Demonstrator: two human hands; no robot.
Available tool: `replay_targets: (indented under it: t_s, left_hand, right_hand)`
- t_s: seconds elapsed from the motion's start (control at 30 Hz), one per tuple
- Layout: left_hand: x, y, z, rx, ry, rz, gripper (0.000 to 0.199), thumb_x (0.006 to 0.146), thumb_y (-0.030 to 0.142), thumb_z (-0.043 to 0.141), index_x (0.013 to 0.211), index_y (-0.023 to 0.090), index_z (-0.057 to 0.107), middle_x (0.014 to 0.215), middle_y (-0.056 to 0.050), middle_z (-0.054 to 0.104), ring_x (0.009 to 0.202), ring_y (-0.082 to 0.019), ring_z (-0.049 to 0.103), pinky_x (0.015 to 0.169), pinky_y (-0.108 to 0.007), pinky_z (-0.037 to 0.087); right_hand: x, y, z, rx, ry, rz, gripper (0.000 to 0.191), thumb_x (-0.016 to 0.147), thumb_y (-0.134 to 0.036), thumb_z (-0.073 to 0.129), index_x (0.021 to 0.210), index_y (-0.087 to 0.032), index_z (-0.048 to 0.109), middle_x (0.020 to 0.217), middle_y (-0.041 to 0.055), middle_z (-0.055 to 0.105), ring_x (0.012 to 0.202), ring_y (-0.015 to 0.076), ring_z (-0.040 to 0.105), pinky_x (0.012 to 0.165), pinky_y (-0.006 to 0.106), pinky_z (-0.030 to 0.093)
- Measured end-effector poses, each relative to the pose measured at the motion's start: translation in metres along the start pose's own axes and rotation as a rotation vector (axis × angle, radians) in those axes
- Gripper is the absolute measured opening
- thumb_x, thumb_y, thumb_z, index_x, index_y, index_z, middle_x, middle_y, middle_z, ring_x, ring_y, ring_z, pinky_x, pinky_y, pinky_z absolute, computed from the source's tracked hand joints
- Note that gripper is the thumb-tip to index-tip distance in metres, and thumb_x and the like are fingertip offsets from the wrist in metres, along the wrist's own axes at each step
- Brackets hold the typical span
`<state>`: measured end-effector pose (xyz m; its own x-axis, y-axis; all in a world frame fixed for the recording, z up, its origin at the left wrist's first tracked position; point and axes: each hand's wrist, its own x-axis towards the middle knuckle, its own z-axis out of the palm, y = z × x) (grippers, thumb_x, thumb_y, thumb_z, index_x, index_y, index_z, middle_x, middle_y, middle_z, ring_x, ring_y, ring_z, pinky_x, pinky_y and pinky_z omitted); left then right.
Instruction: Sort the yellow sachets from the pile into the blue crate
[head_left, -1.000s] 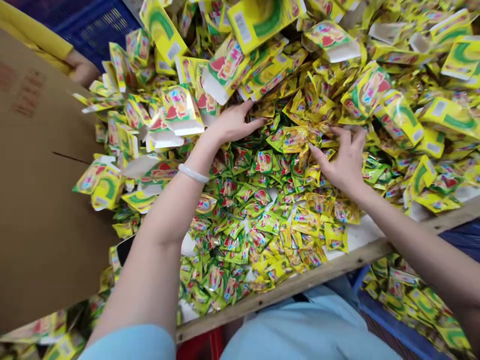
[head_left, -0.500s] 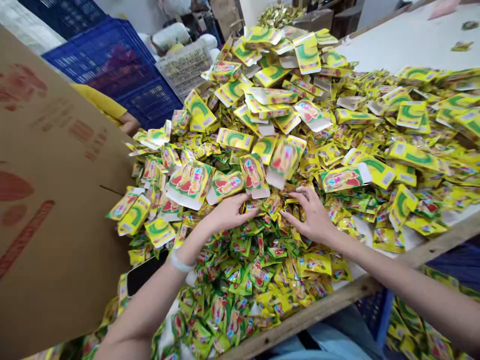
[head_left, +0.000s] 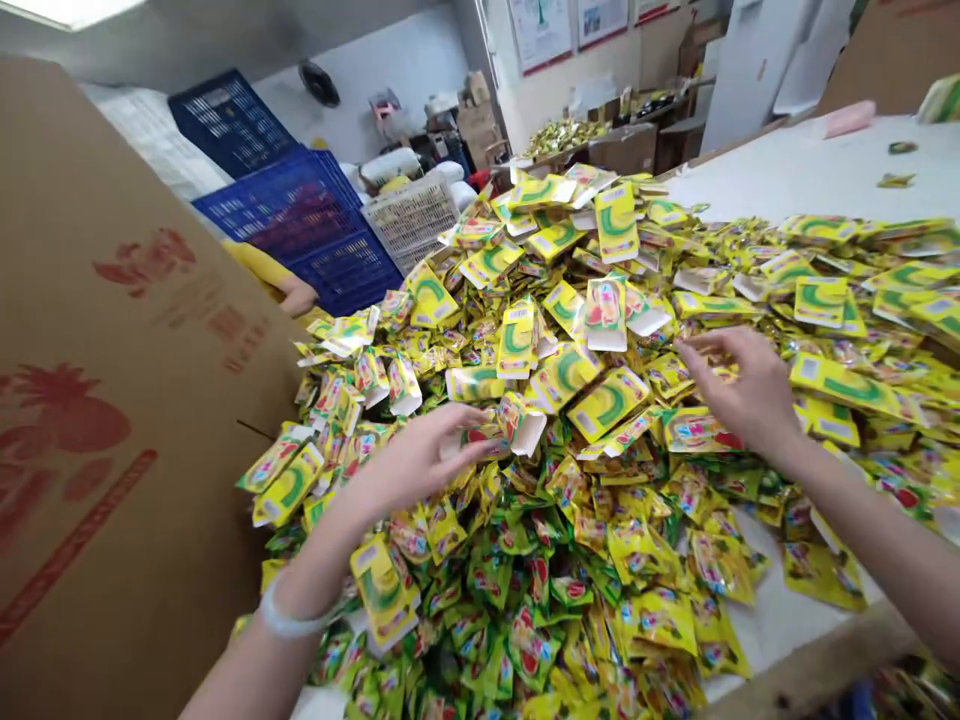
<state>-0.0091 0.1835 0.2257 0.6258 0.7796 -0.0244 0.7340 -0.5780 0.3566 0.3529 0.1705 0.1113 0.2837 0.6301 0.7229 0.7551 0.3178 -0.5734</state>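
My left hand (head_left: 424,455) is closed, thumb and fingers around a small printed carton (head_left: 524,424) whose white open end faces right. My right hand (head_left: 750,390) is raised over the right part of the heap, fingers apart and holding nothing that I can see. Below it lies a flat yellow carton (head_left: 697,432) with red fruit print. Several more yellow-green cartons (head_left: 566,378) lie loosely on the heap between my hands. Nearer to me spread small green wrapped packets (head_left: 517,560) and yellow wrapped packets (head_left: 649,610).
A large brown cardboard box (head_left: 172,400) stands close on the left. Blue crates (head_left: 285,205) and a white crate (head_left: 412,220) are behind the heap, near another person's arm (head_left: 296,292). The white tabletop (head_left: 787,170) shows at back right, a wooden edge (head_left: 817,665) at front right.
The view has tilted up. My hands have moved apart from the middle of the heap, the right one up and rightward. Several cartons between them have shifted, and my left hand now grips one.
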Motion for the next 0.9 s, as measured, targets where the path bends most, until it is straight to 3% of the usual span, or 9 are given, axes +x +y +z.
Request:
replay_targets:
  t_s: [0.07,0.17,0.27,0.4,0.6,0.77,0.9]
  left_hand:
    - [0.013,0.002,-0.010,0.011,0.087,-0.006,0.029,0.094,0.045,0.052,0.108,0.025,0.067,0.110,-0.007,0.071,0.100,-0.024,0.068,0.091,-0.040,0.055]
    - [0.015,0.011,-0.002,-0.008,0.053,0.018,0.025,0.096,0.039,0.049,0.108,0.024,0.065,0.111,-0.007,0.071,0.100,-0.023,0.068,0.090,-0.040,0.055]
    - [-0.009,0.024,0.022,-0.050,0.015,0.034,0.024,0.096,0.035,0.050,0.114,0.027,0.063,0.117,-0.007,0.069,0.108,-0.023,0.066,0.095,-0.041,0.053]
    - [-0.063,0.038,0.059,-0.163,0.044,-0.056,0.021,0.096,0.035,0.051,0.114,0.030,0.062,0.115,-0.005,0.070,0.106,-0.022,0.066,0.095,-0.040,0.054]
    - [-0.127,0.062,0.135,-0.394,0.012,-0.197,0.019,0.097,0.034,0.049,0.112,0.029,0.060,0.106,-0.004,0.071,0.097,-0.020,0.068,0.088,-0.037,0.056]
    - [-0.146,0.073,0.182,-0.414,0.092,-0.247,0.017,0.097,0.035,0.049,0.108,0.030,0.060,0.099,-0.005,0.069,0.088,-0.022,0.067,0.082,-0.039,0.056]
    - [-0.136,0.067,0.186,-0.374,0.246,-0.283,0.018,0.097,0.035,0.048,0.110,0.027,0.057,0.094,-0.005,0.066,0.084,-0.021,0.065,0.079,-0.038,0.054]
  right_hand:
    - [0.017,0.006,-0.002,0.040,0.022,0.110,0.032,0.090,-0.052,0.058,0.084,-0.021,0.066,0.083,0.0082,0.068,0.064,0.0210,0.061,0.061,0.037,0.050]
    - [0.008,0.000,-0.005,0.119,-0.100,0.164,0.032,0.090,-0.053,0.058,0.089,-0.022,0.067,0.080,0.0056,0.069,0.059,0.0180,0.061,0.055,0.032,0.050]
    - [-0.029,-0.015,-0.011,0.160,-0.234,0.107,0.027,0.091,-0.047,0.058,0.096,-0.022,0.066,0.080,0.0046,0.069,0.063,0.0179,0.063,0.060,0.031,0.053]
    - [-0.086,-0.030,-0.020,0.154,-0.322,0.022,0.020,0.094,-0.036,0.057,0.106,-0.022,0.064,0.081,0.0047,0.068,0.070,0.0197,0.065,0.068,0.034,0.055]
    - [-0.144,-0.048,-0.025,0.085,-0.325,-0.133,0.022,0.094,-0.020,0.052,0.114,-0.021,0.059,0.094,0.0090,0.070,0.087,0.0252,0.065,0.080,0.041,0.054]
    - [-0.159,-0.076,-0.024,0.022,-0.415,-0.150,0.017,0.095,-0.028,0.054,0.109,-0.021,0.060,0.092,0.0085,0.069,0.086,0.0257,0.062,0.079,0.041,0.050]
    - [-0.158,-0.100,-0.012,-0.306,-0.541,-0.253,0.032,0.091,-0.047,0.059,0.097,-0.016,0.066,0.094,0.0154,0.067,0.091,0.0327,0.058,0.076,0.046,0.046]
